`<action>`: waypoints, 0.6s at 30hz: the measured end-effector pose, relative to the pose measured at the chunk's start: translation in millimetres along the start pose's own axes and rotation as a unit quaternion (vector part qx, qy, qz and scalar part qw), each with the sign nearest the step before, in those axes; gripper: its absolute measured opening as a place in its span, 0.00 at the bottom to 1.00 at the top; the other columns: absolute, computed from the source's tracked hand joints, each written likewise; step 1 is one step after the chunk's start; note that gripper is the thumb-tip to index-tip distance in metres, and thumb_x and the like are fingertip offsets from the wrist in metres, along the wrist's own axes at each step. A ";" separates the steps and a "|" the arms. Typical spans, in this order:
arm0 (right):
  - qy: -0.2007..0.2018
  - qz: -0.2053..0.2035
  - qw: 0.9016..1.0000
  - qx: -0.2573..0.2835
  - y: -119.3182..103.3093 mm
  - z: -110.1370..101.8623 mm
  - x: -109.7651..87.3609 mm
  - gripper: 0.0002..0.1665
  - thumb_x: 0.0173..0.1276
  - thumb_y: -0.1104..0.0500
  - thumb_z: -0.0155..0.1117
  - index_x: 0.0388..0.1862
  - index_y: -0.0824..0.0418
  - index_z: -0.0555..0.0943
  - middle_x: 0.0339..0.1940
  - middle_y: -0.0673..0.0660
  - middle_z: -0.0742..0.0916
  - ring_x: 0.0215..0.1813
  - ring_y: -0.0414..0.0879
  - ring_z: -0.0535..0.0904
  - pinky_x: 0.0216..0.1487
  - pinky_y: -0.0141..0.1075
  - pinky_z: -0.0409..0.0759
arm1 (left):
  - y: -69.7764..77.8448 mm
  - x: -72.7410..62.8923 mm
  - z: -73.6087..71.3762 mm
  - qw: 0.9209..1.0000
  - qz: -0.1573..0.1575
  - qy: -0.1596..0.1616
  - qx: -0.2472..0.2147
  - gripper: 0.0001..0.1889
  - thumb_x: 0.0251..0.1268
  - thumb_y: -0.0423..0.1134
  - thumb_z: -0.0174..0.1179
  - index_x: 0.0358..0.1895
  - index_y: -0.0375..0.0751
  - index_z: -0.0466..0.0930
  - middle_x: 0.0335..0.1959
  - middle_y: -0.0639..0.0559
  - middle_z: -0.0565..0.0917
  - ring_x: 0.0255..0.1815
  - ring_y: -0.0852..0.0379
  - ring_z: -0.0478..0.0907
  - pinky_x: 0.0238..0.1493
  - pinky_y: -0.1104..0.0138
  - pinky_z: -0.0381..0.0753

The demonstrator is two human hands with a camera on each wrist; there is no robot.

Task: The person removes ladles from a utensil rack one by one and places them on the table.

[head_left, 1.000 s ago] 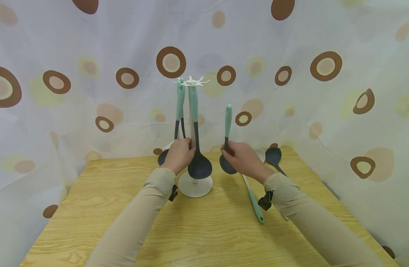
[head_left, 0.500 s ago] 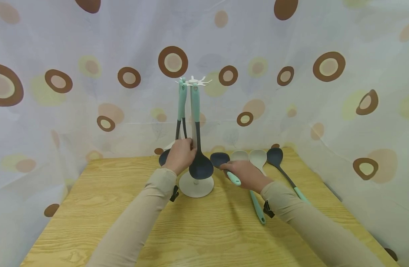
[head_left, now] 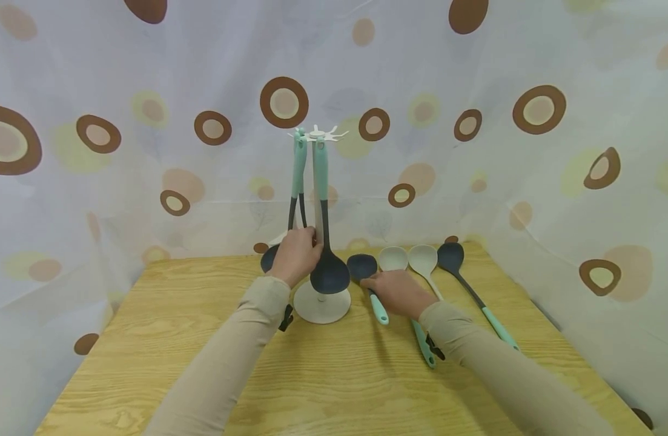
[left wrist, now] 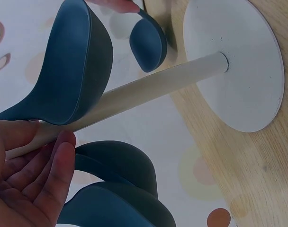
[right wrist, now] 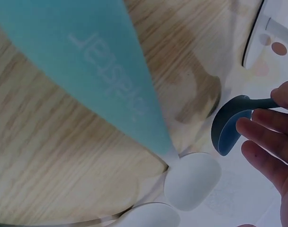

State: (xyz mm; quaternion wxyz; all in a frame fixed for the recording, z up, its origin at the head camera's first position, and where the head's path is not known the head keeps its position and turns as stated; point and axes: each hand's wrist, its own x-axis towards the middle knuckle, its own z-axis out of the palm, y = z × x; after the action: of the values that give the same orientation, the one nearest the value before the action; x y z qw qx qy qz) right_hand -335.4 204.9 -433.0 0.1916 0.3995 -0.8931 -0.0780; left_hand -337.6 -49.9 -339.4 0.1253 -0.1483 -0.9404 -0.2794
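My left hand [head_left: 297, 256] holds the white pole [left wrist: 148, 92] of a round-based utensil stand, its thumb and fingers around it. From the stand's top hooks [head_left: 317, 134] hang a dark ladle [head_left: 330, 277] with a mint handle, facing front, and two more dark-headed utensils on the left, partly hidden by that hand. Low over the table at the stand's right, my right hand [head_left: 396, 292] pinches another dark ladle [head_left: 361, 266] by its shaft near the bowl. Its mint handle points toward me. Whether this ladle touches the tabletop I cannot tell.
Right of the held ladle lie two white-headed spoons [head_left: 423, 259], partly under the right hand and forearm, and a dark ladle-like utensil [head_left: 450, 258] with a mint handle. The wooden table [head_left: 203, 339] meets a patterned curtain [head_left: 224, 181] behind and at the sides.
The right hand has lowered the ladle from upright beside the stand to nearly flat by the table, its handle swinging down toward me. The left hand keeps its hold on the pole.
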 end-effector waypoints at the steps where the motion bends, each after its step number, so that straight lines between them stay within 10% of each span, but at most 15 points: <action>1: -0.001 0.000 1.000 -0.002 0.0 1.0 -0.3 0.09 0.69 0.64 0.67 0.42 0.50 0.85 0.29 0.48 0.88 0.22 0.40 0.77 0.18 0.31 0.67 | 0.0 -0.3 0.3 1.000 -0.001 0.000 0.000 0.07 0.74 0.39 0.57 0.40 0.39 0.81 0.28 0.48 0.82 0.26 0.53 0.78 0.29 0.62 0.77; 18: -0.031 0.015 0.999 -0.014 5.6 11.4 -3.6 0.08 0.67 0.62 0.69 0.38 0.48 0.85 0.21 0.48 0.82 0.19 0.38 0.71 0.19 0.33 0.65 | 3.7 -0.3 -1.5 1.000 -0.003 0.001 0.008 0.09 0.75 0.39 0.55 0.41 0.39 0.82 0.31 0.47 0.84 0.26 0.54 0.80 0.29 0.63 0.78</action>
State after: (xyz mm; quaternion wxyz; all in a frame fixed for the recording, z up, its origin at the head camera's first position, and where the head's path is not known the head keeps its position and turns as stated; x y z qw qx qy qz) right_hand -341.6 211.1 -442.8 0.1701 0.3809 -0.9033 -0.1000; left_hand -335.7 -47.8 -336.4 0.1266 -0.1446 -0.9428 -0.2725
